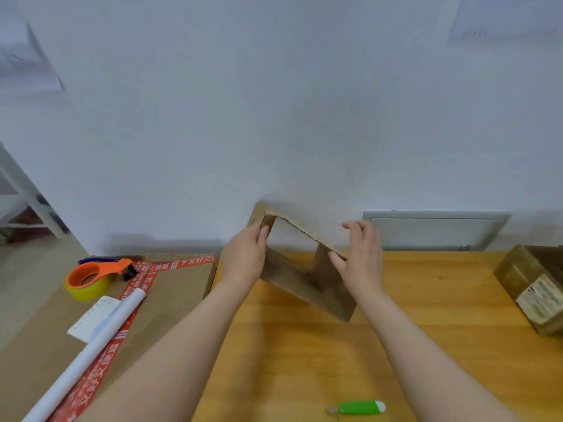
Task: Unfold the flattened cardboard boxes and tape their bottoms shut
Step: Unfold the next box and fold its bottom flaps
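Partly blurred, my left hand (246, 254) and right hand (361, 257) grip a half-opened box (307, 278), seemingly tilted above the table (426, 300).

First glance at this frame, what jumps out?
Dead centre, both hands, left hand and right hand, hold a half-opened cardboard box above the wooden table. On the left, an orange tape dispenser sits on a red-taped carton; a green utility knife lies near the bottom edge.
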